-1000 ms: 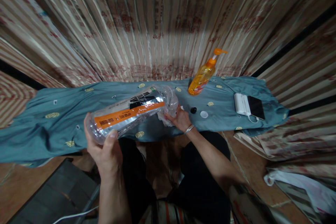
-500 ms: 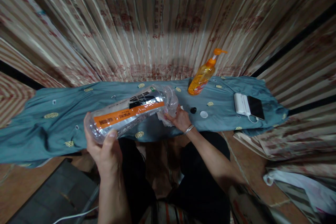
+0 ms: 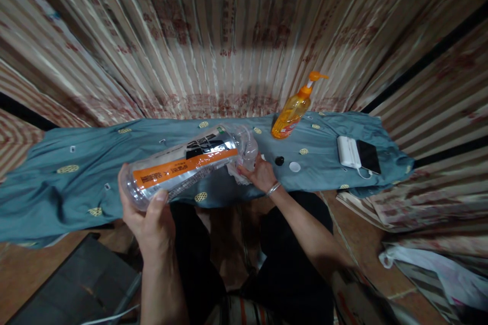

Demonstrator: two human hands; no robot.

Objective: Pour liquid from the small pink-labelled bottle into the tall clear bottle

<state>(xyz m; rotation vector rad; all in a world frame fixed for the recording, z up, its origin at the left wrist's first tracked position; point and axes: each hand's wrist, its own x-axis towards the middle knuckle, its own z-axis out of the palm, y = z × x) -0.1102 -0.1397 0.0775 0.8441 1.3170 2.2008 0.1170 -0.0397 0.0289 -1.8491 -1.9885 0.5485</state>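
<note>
A large clear plastic bottle [image 3: 190, 162] with a silver and orange label lies tilted across my view, over the cloth. My left hand [image 3: 147, 213] is wrapped round its base, thumb on the near side. At the other end, my right hand [image 3: 261, 175] is closed on a crumpled white tissue [image 3: 238, 173] against the bottle's clear, rounded end [image 3: 248, 144]. Some of the right fingers are hidden behind the plastic and tissue. Just right of that hand, a small black cap [image 3: 279, 161] and a white disc [image 3: 295, 166] lie on the cloth.
The narrow table has a teal cloth [image 3: 91, 162] with yellow patterns. An orange pump bottle [image 3: 290, 114] stands at the back. A white power bank [image 3: 347, 152] is cabled to a black phone [image 3: 368, 156] at right. Striped curtains [image 3: 229, 35] hang behind; a dark box [image 3: 76, 284] sits lower left.
The view has shifted slightly, so most things sit a little further left. Both hands keep their hold, and the bottle stays at nearly the same tilt.
</note>
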